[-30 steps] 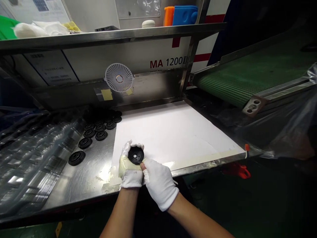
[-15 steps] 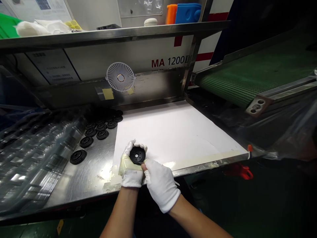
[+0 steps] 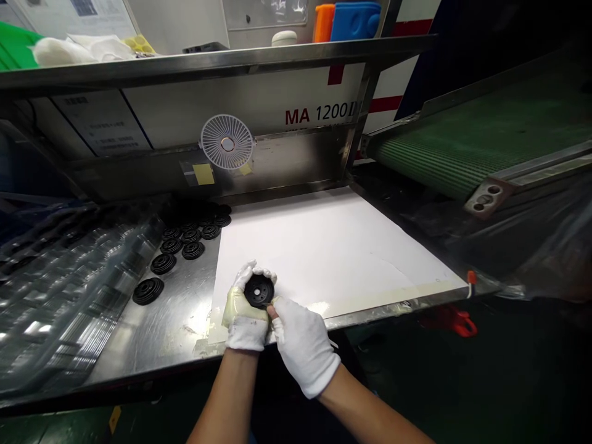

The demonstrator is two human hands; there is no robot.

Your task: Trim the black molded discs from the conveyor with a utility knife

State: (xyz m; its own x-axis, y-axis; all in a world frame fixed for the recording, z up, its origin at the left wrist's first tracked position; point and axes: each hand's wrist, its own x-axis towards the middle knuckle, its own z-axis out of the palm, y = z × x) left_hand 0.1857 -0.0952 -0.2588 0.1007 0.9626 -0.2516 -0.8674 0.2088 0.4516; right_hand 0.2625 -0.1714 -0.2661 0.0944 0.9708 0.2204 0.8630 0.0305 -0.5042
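My left hand, in a white glove with a yellowish coated palm, is closed around a round black part. The part is a ribbed disc with a hole in its middle and smaller holes around it, its face turned up to me. My right hand, in a white glove with a bare thumb tip, is closed at the disc's lower right edge. It grips a thin tool; a pale end sticks out behind the hand and a dark tip shows near the rim. Most of the tool is hidden, so its kind is unclear.
Several similar black discs stand left of a white sheet on the metal table. Clear plastic trays are stacked at the left. A small fan hangs behind, below a shelf. A green conveyor is at right.
The view has shifted slightly. Both hands keep their hold at nearly the same place, and the disc is turned or tilted a little at most.
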